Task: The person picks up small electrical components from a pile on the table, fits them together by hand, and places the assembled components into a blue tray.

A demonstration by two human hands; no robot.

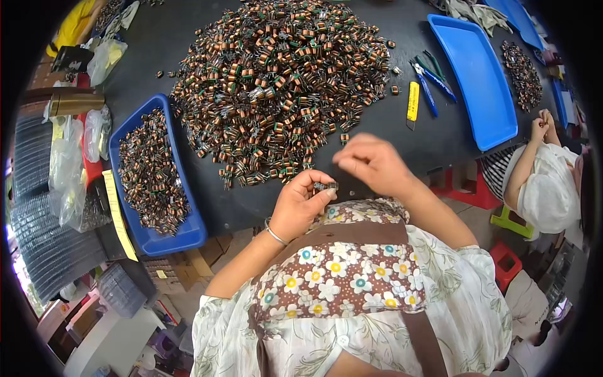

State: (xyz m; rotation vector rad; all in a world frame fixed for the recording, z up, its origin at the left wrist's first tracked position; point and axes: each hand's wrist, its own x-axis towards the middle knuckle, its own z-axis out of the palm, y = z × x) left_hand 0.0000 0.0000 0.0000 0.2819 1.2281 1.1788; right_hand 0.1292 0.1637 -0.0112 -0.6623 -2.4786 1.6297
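Note:
My left hand (pixel 298 206) is closed, pinching a small dark wire-wound coil (pixel 325 186) between thumb and fingertips, close to my apron at the table's near edge. Just to its right, my right hand (pixel 374 166) hovers with curled fingers drawn together; whatever they hold, if anything, is too small or hidden. Beyond both hands rises a large heap of copper-wound coils (pixel 276 88) with bits of green and thin metal leads. On the left, a blue tray (pixel 200 234) contains many similar coils (pixel 154 176).
To the right lie a yellow utility knife (pixel 412 103), blue-handled pliers (pixel 427 93) and a green-handled tool (pixel 433 66). Past them is a second blue tray (pixel 480 88). A smaller coil heap (pixel 522 75) sits near a co-worker (pixel 546 185) at the far right. Plastic bags (pixel 68 166) hang left.

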